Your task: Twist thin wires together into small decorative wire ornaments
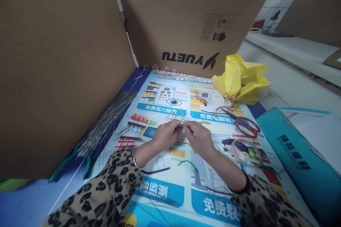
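My left hand point(167, 133) and my right hand point(199, 136) meet over a printed poster point(170, 188) laid flat. Both are closed in a pinch, fingertips touching at a tiny piece of thin wire point(183, 125) that is too small to make out well. A small tangle of clear wire pieces point(177, 115) lies just beyond the fingers. Short yellow and green wire bits point(188, 163) lie under my right wrist. Both arms wear leopard-print sleeves, and a bracelet sits on my left wrist.
Cardboard walls point(61, 64) stand at the left and back. A bundle of thin metal wires point(106, 120) and green-handled pliers point(66, 165) lie at the left. Red scissors point(246, 124), a yellow plastic bag point(241, 79), a clear tape roll point(246, 152) and a teal folder point(301, 152) sit at the right.
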`<state>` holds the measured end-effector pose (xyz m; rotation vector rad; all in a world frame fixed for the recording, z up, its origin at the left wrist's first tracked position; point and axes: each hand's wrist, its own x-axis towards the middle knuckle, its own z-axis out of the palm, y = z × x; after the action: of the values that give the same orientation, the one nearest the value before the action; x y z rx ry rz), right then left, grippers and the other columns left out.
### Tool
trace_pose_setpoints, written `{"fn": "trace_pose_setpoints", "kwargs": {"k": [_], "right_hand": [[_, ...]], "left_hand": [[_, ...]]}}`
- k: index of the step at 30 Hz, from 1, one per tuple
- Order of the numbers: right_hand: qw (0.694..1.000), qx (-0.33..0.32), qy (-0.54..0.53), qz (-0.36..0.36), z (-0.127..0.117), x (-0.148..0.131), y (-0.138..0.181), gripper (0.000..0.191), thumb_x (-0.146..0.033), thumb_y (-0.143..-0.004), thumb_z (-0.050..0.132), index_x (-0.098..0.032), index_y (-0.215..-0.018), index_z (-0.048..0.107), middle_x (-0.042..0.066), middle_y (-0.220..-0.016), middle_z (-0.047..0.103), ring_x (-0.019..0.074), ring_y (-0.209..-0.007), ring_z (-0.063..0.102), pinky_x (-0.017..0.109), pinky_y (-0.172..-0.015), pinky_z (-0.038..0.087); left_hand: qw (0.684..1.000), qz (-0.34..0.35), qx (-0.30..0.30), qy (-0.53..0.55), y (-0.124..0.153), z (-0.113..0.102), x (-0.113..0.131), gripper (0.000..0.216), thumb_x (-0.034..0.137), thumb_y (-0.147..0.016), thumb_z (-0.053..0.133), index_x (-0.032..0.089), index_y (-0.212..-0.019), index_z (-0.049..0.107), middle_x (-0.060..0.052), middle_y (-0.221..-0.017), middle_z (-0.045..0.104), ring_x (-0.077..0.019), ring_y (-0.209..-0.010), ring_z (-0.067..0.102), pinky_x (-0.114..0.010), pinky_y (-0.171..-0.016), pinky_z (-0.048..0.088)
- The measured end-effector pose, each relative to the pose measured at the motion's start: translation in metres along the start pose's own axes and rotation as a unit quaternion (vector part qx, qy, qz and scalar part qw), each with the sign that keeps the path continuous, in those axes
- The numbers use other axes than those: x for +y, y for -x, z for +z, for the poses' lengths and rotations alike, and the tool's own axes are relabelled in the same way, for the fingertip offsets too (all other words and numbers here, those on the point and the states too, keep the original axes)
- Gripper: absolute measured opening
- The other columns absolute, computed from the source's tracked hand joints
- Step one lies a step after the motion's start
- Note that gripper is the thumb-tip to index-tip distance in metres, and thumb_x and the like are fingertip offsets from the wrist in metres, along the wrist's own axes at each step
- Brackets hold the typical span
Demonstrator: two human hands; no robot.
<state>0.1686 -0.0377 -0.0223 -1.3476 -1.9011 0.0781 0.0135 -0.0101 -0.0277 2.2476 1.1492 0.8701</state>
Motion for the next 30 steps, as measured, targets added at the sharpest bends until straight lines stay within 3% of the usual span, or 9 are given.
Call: {"fn": "trace_pose_setpoints", "kwargs": {"k": [4,15,24,30], "right_hand": [[0.999,-0.009,-0.031,0.027,0.0,0.001,-0.001,0.014,-0.015,-0.081,0.049,-0.021,-0.081,0.062,0.001,-0.079,0.068,0.0145,-0.073,0.063,0.025,-0.07,0.049],[0.994,-0.02,-0.067,0.09,0.003,0.008,0.001,0.024,-0.02,-0.08,0.048,-0.021,-0.098,0.063,0.003,-0.087,0.07,0.0161,-0.077,0.066,0.029,-0.069,0.053],[0.998,-0.028,-0.018,0.053,0.006,0.014,0.003,0.026,-0.022,-0.08,0.049,-0.019,-0.101,0.064,0.005,-0.086,0.069,0.0171,-0.077,0.064,0.032,-0.073,0.052],[0.997,-0.035,0.006,0.064,0.002,0.014,0.002,0.027,-0.02,-0.081,0.045,-0.021,-0.099,0.064,0.004,-0.086,0.068,0.0165,-0.077,0.063,0.03,-0.072,0.05]], "left_hand": [[0.998,-0.017,0.032,0.057,-0.002,0.001,-0.002,0.015,0.009,-0.079,0.044,0.02,-0.084,0.053,0.002,-0.079,0.061,-0.0104,-0.074,0.058,-0.021,-0.069,0.043],[0.989,-0.057,0.042,0.128,-0.005,0.0,-0.002,0.008,0.014,-0.079,0.047,0.02,-0.081,0.052,0.003,-0.075,0.058,-0.0105,-0.072,0.055,-0.022,-0.068,0.043],[0.988,-0.052,0.039,0.143,-0.005,0.001,-0.003,0.008,0.013,-0.079,0.047,0.019,-0.08,0.051,0.003,-0.074,0.056,-0.01,-0.07,0.054,-0.022,-0.067,0.042],[0.969,-0.077,0.053,0.227,-0.007,-0.001,-0.001,0.004,0.02,-0.082,0.045,0.019,-0.079,0.047,0.003,-0.066,0.051,-0.0101,-0.063,0.051,-0.023,-0.063,0.042]]}}
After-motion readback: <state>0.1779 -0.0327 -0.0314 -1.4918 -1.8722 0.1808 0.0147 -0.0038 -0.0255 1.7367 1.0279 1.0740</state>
